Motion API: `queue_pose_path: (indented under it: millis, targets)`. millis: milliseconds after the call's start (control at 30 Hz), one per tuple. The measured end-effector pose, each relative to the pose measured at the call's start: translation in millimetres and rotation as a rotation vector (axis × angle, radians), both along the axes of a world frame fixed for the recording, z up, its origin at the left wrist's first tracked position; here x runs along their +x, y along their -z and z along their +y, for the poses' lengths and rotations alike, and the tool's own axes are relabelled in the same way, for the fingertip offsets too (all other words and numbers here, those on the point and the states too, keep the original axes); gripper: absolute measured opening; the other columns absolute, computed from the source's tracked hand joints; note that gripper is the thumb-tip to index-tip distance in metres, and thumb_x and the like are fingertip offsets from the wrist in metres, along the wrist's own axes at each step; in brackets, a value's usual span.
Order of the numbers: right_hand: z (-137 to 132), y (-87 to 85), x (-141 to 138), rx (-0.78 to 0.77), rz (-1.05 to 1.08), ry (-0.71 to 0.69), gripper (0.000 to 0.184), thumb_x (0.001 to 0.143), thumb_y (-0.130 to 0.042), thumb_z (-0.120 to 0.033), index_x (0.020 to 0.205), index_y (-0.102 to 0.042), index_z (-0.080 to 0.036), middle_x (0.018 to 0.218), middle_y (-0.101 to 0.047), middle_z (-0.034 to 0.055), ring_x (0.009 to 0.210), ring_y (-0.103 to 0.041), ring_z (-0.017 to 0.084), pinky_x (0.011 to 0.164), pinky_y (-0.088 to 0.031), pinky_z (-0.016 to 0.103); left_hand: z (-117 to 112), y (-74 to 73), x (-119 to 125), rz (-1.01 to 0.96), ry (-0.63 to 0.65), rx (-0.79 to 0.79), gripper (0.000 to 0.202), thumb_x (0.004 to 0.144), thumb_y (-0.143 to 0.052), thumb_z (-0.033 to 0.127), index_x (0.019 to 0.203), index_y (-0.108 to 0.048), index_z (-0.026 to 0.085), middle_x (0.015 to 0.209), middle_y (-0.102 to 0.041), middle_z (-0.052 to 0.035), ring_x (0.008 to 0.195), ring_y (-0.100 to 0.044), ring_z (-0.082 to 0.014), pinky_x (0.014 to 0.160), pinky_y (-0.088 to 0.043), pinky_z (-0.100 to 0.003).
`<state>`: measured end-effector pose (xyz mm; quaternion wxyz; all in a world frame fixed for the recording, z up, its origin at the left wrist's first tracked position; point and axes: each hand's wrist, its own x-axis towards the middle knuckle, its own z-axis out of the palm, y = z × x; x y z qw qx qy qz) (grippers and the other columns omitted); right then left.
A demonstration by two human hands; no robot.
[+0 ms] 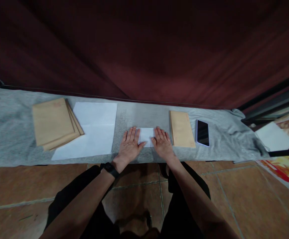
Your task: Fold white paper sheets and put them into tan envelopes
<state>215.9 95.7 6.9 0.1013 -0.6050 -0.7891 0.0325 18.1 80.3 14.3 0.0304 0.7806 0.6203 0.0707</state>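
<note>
A small white piece of paper (pixel 146 136), seemingly folded, lies on the grey cloth (pixel 139 114) in front of me. My left hand (pixel 130 145) rests flat on its left end, fingers stretched out and thumb pointing inward. On the right end lies my right hand (pixel 162 142), also flat with its fingers extended. Both palms hide the ends of the paper. Just right of my right hand is a stack of brown envelopes (pixel 183 129). To the left, larger white sheets (pixel 97 129) lie partly under another pile of brown envelopes (pixel 53 121).
A phone (pixel 202 132) in a pale purple case lies right of the envelopes. Behind the narrow cloth-covered surface hangs a dark red curtain (pixel 144 66). Printed boxes or posters (pixel 286 169) stand at the far right, above a tiled floor (pixel 241 192).
</note>
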Motion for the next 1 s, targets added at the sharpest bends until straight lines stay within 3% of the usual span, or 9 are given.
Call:
queue_pose_path:
  millis: [167, 400, 667, 867, 1000]
  targets:
    - [1, -0.7, 4, -0.018, 0.010, 0.030, 0.059, 0.108, -0.033, -0.039, 0.160, -0.033, -0.012, 0.165, -0.034, 0.0118, 0.152, -0.033, 0.029, 0.123, -0.026, 0.048, -3, 2.7, -8, -0.010, -0.026, 0.021, 0.081, 0.102, -0.028, 0.059, 0.159, -0.027, 0.001, 0.167, -0.026, -0.0206, 0.157, -0.021, -0.0299, 0.128, -0.019, -0.048]
    - [2, -11.0, 6, -0.028, 0.037, 0.075, 0.058, 0.107, -0.034, -0.033, 0.159, -0.034, -0.007, 0.165, -0.032, 0.0159, 0.153, -0.031, 0.029, 0.126, -0.024, 0.048, -7, 1.8, -15, -0.022, -0.033, 0.036, 0.074, 0.104, -0.026, 0.051, 0.159, -0.029, 0.002, 0.166, -0.029, -0.0200, 0.156, -0.024, -0.0305, 0.127, -0.022, -0.048]
    - [3, -18.3, -25, -0.040, 0.132, -0.238, 0.056, 0.109, -0.028, -0.038, 0.158, -0.036, -0.013, 0.167, -0.032, 0.0077, 0.155, -0.028, 0.022, 0.128, -0.024, 0.042, -7, -2.6, -14, -0.015, -0.022, 0.029, 0.066, 0.104, -0.029, 0.046, 0.158, -0.033, 0.007, 0.167, -0.027, -0.0182, 0.156, -0.023, -0.0300, 0.127, -0.020, -0.051]
    - [2, -12.6, -39, -0.057, 0.091, -0.232, 0.053, 0.109, -0.033, -0.036, 0.156, -0.041, -0.014, 0.165, -0.035, 0.0080, 0.153, -0.033, 0.022, 0.128, -0.024, 0.042, -6, -6.4, -13, -0.022, -0.002, 0.057, 0.061, 0.104, -0.029, 0.036, 0.156, -0.038, 0.005, 0.166, -0.031, -0.0183, 0.156, -0.023, -0.0301, 0.128, -0.020, -0.053]
    - [1, -11.0, -40, -0.053, 0.082, -0.216, 0.052, 0.107, -0.035, -0.031, 0.157, -0.041, -0.016, 0.165, -0.035, 0.0073, 0.153, -0.033, 0.023, 0.128, -0.024, 0.044, -4, -11.4, -5, -0.061, 0.067, 0.071, 0.059, 0.104, -0.025, 0.030, 0.154, -0.039, 0.003, 0.165, -0.032, -0.0169, 0.157, -0.022, -0.0265, 0.129, -0.020, -0.048]
